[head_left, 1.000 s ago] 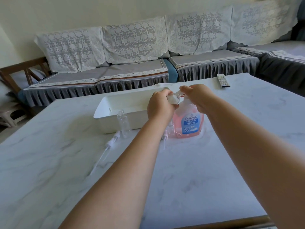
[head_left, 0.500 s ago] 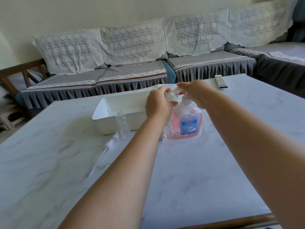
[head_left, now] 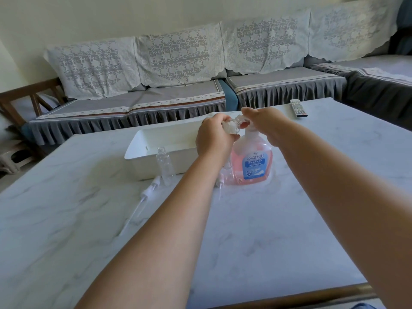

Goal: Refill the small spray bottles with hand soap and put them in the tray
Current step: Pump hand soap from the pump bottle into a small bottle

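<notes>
Head view
Progress: early, by my reading. No small bottle lies in the tray (head_left: 142,143); one is at the pump being filled, one stands uncapped and unfilled, two spray heads lie loose.
Left to do: finish this fill, fill the others, refit the heads, put all in the tray.
Left hand (head_left: 213,141): grip curled round a small clear bottle (head_left: 231,128), held tilted with its mouth toward the pump spout, over the soap bottle.
Right hand (head_left: 265,124): lies over the pump top of the soap bottle (head_left: 252,161), fingers bent down on it; whether it presses or clasps the pump cannot be told.
Held bottle, contents: clear walls with pale glints; fill level cannot be told.
Soap bottle: middle of the tabletop (head_left: 289,219), just right of the tray; pink liquid up to about the shoulder, blue label.
Tray: white, oblong, toward the far edge of the tabletop; visible inside holds nothing, right end hidden by the left hand.
Empty bottle (head_left: 165,163): upright, capless, clear, touching or just before the tray's near wall.
Spray head one (head_left: 147,192): lying near that bottle, tube pointing to the near-left.
Spray head two (head_left: 219,182): beside the soap bottle's left foot, partly behind the left forearm; a third clear bottle seems to stand there, not certain.
Remote (head_left: 298,108): far right corner.
</notes>
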